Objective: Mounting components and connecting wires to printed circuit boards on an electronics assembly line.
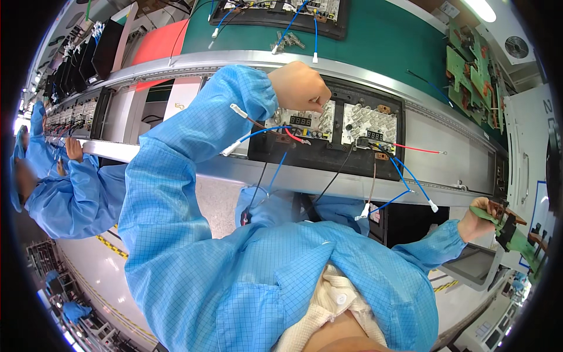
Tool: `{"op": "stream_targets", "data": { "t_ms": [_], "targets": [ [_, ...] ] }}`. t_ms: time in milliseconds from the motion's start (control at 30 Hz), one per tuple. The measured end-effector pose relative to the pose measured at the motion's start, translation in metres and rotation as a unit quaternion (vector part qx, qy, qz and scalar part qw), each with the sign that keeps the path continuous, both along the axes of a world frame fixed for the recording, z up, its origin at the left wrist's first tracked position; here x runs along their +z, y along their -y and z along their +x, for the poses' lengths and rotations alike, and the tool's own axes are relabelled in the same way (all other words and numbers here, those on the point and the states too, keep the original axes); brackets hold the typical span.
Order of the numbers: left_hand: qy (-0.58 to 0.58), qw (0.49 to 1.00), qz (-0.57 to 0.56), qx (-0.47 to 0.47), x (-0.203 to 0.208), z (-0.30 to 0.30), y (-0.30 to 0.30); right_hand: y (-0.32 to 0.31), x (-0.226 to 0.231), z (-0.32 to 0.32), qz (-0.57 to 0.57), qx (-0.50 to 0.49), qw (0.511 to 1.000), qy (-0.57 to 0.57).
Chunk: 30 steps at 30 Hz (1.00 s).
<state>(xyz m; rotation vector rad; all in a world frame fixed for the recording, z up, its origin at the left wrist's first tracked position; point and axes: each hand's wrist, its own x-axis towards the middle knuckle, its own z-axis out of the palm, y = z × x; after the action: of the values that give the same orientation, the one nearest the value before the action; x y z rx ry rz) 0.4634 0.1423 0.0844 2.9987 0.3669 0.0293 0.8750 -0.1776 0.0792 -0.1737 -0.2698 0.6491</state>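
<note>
My left hand (299, 88) reaches over a black tray (293, 154). Its fingers are curled together just above the left circuit board (324, 120), which has a small digit display; whatever they pinch is too small or hidden to see. A second circuit board (369, 124) with clear parts lies beside it in the tray. Blue, red, black and brown wires run out of both, among them a blue wire (258, 134) with a white end. Far to the right, my right hand (476, 224) is closed on the edge of a green plate with brown blocks (519, 242).
The tray rests on a metal-railed conveyor (434, 158). Beyond it, a green mat (381, 50) carries another black tray (328, 26) and a small heap of clear parts (287, 42). Green plates (469, 76) stand at the far right. A co-worker in blue (70, 193) works at the left.
</note>
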Motion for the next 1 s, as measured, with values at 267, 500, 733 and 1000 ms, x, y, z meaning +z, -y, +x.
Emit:
{"op": "stream_targets", "data": {
  "t_ms": [267, 500, 733, 1000],
  "targets": [
    [0.010, 0.999, -0.015, -0.036, -0.001, -0.001, -0.006, -0.002, 0.002, 0.001, 0.013, -0.025, 0.999, 0.017],
    [-0.032, 0.998, -0.033, -0.036, 0.002, 0.000, -0.008, -0.003, 0.010, -0.012, -0.017, -0.047, 0.998, -0.026],
    [-0.012, 0.995, -0.089, 0.053, 0.003, 0.001, -0.004, -0.003, 0.009, -0.009, -0.042, -0.057, 0.997, -0.014],
    [-0.028, 0.987, -0.126, 0.093, 0.003, 0.004, -0.005, -0.001, 0.001, -0.003, 0.006, 0.012, 1.000, -0.005]
  ]
}}
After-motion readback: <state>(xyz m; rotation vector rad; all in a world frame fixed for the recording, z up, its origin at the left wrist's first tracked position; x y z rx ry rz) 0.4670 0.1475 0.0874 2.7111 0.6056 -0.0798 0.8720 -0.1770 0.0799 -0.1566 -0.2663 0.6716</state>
